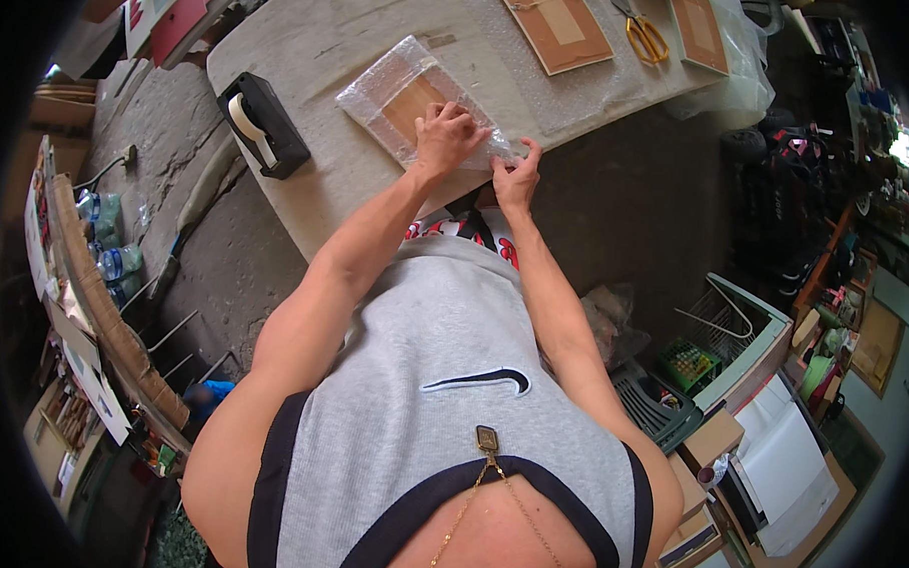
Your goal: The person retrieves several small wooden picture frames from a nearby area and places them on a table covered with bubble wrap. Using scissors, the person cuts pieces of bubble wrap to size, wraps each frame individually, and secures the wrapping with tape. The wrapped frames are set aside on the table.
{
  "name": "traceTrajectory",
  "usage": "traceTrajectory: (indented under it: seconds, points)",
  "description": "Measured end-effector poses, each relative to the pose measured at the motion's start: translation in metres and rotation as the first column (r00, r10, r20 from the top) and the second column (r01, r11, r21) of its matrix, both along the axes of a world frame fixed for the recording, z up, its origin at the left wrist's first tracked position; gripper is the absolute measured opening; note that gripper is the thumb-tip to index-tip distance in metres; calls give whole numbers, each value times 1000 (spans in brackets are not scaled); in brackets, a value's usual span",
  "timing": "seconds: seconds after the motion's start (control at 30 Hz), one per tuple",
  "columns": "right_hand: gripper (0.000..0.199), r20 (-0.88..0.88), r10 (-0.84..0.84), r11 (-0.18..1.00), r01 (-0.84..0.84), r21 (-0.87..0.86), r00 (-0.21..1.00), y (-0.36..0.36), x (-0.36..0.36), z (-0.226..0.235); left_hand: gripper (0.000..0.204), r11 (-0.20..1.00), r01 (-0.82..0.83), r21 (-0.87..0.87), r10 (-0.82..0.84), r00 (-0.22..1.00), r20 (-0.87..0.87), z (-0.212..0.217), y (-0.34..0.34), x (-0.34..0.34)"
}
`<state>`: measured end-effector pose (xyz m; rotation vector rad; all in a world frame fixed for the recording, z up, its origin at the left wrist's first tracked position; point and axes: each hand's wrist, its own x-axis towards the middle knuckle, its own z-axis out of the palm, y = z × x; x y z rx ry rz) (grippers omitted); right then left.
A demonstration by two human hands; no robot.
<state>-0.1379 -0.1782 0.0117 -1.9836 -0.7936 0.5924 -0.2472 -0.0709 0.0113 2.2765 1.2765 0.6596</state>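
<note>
A flat brown cardboard-coloured panel wrapped in clear bubble wrap (pixel 401 94) lies on the grey table (pixel 323 39) near its front edge. My left hand (pixel 447 136) presses down flat on the near part of the wrapped panel. My right hand (pixel 518 174) pinches the wrap at the panel's near right corner, at the table's edge. A black tape dispenser (pixel 264 124) with a white tape roll stands to the left of the panel, about a hand's width away.
Farther back on the table lie a second brown panel (pixel 554 25) on a bubble wrap sheet, yellow-handled scissors (pixel 643 35) and a third panel (pixel 699 27). Crates and boxes (pixel 717 363) crowd the floor to my right; stacked cardboard and water bottles (pixel 110 262) to my left.
</note>
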Motion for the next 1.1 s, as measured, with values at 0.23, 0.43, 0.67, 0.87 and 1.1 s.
traceTrajectory:
  seconds: [0.23,0.43,0.67,0.87,1.1]
  points:
    - [56,-8,36,999,-36,11,999,-2,3,16,31,1000,-14,0,14,997,-73,5,-2,3]
    - [42,-8,135,991,-135,-15,991,5,10,28,40,999,-36,7,37,987,-154,9,-5,10]
    - [27,-125,571,821,-564,91,811,29,36,38,46,1000,1,-1,-1,981,-196,14,4,1]
    - [18,268,787,582,-813,-24,555,74,64,43,35,985,167,46,-155,969,-191,6,23,-13]
    - [13,-156,749,646,-762,-40,644,126,77,9,22,980,195,-30,-194,981,27,2,42,-22]
